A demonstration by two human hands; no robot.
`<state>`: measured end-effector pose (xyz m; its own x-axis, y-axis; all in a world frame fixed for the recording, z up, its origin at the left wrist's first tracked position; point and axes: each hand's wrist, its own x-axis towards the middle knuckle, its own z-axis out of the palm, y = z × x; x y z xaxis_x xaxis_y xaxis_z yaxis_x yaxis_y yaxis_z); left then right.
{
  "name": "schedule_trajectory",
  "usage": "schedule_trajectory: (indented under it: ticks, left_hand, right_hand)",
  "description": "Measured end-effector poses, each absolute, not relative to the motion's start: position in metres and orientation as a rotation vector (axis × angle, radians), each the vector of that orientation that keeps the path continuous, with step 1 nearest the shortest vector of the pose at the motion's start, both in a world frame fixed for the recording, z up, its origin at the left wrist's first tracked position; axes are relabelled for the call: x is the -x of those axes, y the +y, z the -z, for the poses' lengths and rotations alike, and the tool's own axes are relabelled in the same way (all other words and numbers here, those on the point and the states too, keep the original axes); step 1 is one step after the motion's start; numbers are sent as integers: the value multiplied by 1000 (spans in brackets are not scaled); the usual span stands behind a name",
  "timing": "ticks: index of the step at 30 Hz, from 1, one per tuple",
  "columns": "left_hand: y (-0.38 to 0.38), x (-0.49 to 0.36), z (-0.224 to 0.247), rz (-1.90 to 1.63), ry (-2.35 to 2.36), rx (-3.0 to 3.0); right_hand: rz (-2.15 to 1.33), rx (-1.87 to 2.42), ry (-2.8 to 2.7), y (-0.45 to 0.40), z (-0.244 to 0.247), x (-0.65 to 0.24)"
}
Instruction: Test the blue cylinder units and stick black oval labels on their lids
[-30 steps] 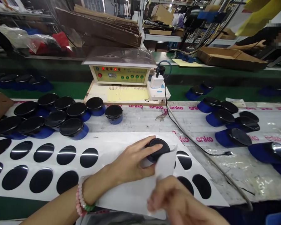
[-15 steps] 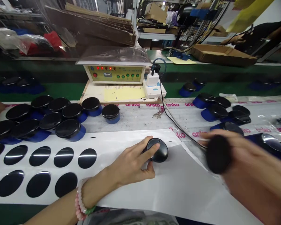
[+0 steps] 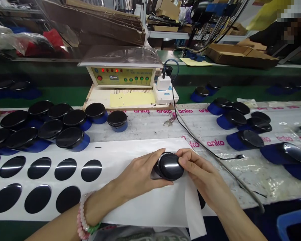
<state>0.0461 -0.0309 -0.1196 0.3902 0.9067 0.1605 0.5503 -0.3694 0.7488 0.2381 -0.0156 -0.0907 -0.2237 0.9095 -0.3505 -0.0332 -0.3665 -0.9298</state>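
Fingers and thumb of my left hand (image 3: 137, 170) wrap round a small cylindrical device with a black top, over the white sheet. A glossy black round sticker (image 3: 171, 165) lies over the device's top, its edge slightly off the rim. My right hand (image 3: 203, 172) pinches that sticker's right edge between thumb and fingers. To the left, the white sticker sheet (image 3: 130, 150) carries rows of black oval-looking stickers (image 3: 91, 170). The sheet's right edge is curled, with part of a black sticker showing beside it below my right hand.
Several blue devices with black tops (image 3: 72, 139) crowd the left; more blue devices (image 3: 244, 140) stand at the right. Behind is a control box (image 3: 122, 77) with red lights, beside a white power strip (image 3: 165, 95). A black cable (image 3: 215, 155) crosses the bench.
My right hand has come in from the right with the sticker, now on the device in my left hand. The sheet's right edge has curled over.
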Motion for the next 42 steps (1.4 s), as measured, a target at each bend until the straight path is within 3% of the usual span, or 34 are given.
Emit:
schedule_trajectory:
  ticks: [23,36,42]
  left_hand:
    - [-32,-46,122,-823,1217,-2100]
    - [-32,-44,118,-774,1214,-2093]
    - [-31,-49,115,-785,1208,-2095]
  right_hand:
    - [-1508,1269,-1323,-17,100,-237]
    - [-934,1517,-1847,-24,86,-229]
    - [-1039,1700,-2313,11,70,-256]
